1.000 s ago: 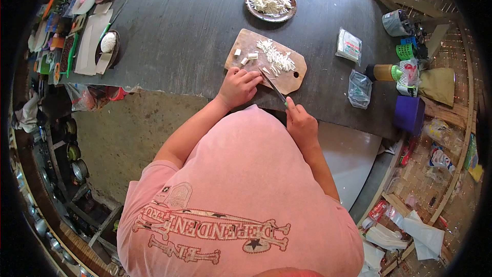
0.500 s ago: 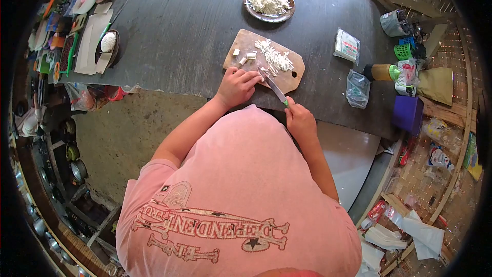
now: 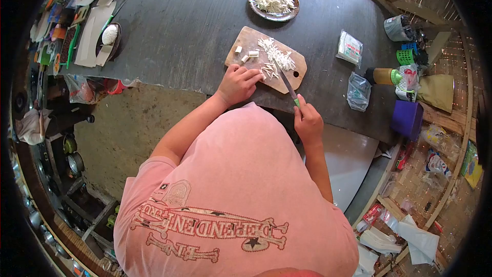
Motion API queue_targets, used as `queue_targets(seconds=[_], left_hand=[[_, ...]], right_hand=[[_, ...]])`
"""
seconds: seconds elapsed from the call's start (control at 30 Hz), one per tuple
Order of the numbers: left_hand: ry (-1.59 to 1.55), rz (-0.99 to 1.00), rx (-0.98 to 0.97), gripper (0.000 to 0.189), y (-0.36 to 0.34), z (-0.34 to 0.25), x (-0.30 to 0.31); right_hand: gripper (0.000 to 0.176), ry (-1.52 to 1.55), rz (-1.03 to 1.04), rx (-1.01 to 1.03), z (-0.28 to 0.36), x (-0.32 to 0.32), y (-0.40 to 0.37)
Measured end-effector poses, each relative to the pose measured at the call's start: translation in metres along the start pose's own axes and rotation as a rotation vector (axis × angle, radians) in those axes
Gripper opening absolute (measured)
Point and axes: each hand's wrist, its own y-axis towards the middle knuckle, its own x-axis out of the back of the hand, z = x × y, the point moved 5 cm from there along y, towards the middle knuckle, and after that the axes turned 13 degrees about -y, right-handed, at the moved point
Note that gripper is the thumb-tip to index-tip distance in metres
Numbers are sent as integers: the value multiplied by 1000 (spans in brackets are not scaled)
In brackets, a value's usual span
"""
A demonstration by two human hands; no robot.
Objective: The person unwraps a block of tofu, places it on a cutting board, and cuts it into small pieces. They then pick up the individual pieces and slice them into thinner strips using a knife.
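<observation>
My right hand (image 3: 308, 120) is wrapped round the green handle of a kitchen knife (image 3: 288, 86). Its blade tip rests among thin white strips (image 3: 277, 56) on a wooden cutting board (image 3: 247, 37). At the board's near edge, my left hand (image 3: 239, 83) has its fingers drawn together, with a small white piece of food (image 3: 263, 77) at the fingertips, partly hidden by them. A few white chunks (image 3: 249, 55) lie on the board's left part. Beyond it stands a brown plate (image 3: 274, 17) heaped with more white strips (image 3: 274, 0).
The board lies on a dark table (image 3: 179, 36). To its right are a plastic-wrapped packet (image 3: 350, 47), a clear plastic bag (image 3: 358, 91), a jar with a green lid (image 3: 383, 76) and a purple box (image 3: 407, 119). A bowl (image 3: 117, 46) with something white stands at left.
The knife and my right hand have moved right, away from my left fingers. Cut strips now lie apart between blade and fingertips. My left hand stays at the board's edge.
</observation>
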Motion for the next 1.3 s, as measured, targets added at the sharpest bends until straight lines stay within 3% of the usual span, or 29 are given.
queue_targets(seconds=[0.5, 0.77, 1.1, 1.3], left_hand=[[-10, -30, -18, 37, 2, 0, 0], [-3, -26, -23, 37, 2, 0, 0], [4, -26, -20, 37, 0, 3, -3], [-19, -42, -22, 36, -1, 1, -2]], right_hand=[[44, -148, 53, 62, 12, -17, 9], [46, -139, 254, -56, 17, -21, 22], [37, 246, 260, -121, 6, -17, 28], [43, 120, 92, -52, 1, 0, 12]])
